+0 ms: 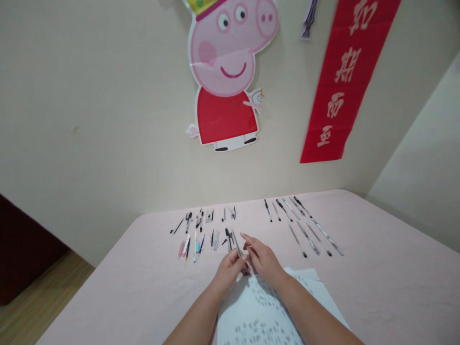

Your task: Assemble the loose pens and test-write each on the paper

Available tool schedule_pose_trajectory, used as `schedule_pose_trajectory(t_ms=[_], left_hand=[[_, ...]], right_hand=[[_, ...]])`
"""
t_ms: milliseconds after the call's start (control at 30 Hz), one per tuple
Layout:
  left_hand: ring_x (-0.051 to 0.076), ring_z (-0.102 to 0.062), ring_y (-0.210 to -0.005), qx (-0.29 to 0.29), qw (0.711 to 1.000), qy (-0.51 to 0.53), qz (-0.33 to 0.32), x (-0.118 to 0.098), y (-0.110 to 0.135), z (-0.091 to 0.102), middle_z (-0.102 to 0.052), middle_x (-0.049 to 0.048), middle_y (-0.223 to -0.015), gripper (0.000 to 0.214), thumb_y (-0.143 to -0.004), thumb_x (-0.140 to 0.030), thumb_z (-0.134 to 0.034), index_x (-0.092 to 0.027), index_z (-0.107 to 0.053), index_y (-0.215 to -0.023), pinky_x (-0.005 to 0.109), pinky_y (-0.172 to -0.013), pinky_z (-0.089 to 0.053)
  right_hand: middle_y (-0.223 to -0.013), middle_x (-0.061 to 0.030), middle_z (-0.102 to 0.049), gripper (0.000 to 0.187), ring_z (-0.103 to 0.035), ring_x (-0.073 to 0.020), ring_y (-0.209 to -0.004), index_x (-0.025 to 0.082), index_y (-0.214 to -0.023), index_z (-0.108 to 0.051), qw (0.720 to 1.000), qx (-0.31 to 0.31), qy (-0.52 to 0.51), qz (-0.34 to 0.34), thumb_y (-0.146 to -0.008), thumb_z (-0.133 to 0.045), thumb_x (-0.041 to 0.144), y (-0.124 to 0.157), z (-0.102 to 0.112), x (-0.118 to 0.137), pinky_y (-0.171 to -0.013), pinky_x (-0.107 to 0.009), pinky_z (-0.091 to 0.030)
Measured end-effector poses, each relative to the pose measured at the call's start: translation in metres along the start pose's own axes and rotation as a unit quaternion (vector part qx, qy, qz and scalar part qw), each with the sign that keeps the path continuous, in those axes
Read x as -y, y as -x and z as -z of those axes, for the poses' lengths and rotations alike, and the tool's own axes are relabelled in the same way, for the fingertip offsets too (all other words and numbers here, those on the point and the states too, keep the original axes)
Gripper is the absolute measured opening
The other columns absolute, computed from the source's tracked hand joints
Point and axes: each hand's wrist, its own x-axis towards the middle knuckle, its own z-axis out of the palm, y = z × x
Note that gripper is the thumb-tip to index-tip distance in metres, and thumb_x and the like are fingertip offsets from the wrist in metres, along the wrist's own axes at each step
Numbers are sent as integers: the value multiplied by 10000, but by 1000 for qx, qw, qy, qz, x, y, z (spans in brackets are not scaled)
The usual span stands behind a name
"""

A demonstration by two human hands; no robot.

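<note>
My left hand [230,270] and my right hand [262,258] meet at the middle of a pink table [377,278]. Together they grip a slim pen [238,251] that points away from me, the left hand's fingers curled around its near part and the right hand's fingers pinched on it beside them. Both hands hover over the far edge of white sheets of paper [258,311] covered in scribbles. Just beyond the hands lies a cluster of small pen parts and pens [201,235].
A row of assembled pens [305,225] lies at the far right of the table. A pig cartoon cutout [226,72] and a red banner [345,76] hang on the wall behind. Wooden floor [32,306] shows at the left.
</note>
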Motion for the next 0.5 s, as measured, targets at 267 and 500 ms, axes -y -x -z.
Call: schedule_pose_trajectory(t_ms=[267, 500], left_hand=[[120, -483, -653, 77, 993, -63, -57, 8, -4, 2, -546, 20, -696, 386, -749, -513, -632, -130, -583, -764, 245, -630, -388], [124, -472, -627, 81, 986, -127, -65, 8, -3, 3, -530, 10, -650, 432, -755, -572, -583, -146, -553, -693, 254, -620, -379]], right_hand=[[-945, -34, -582, 677, -554, -168, -801, 288, -1376, -401, 997, 37, 47, 40, -751, -423, 29, 1, 2, 4, -730, -282, -466], [-1111, -72, -577, 562, -543, -196, -1012, 245, -1241, -532, 998, -42, 45, 30, -748, -416, 2, -1, 0, 5, -880, -344, -450]])
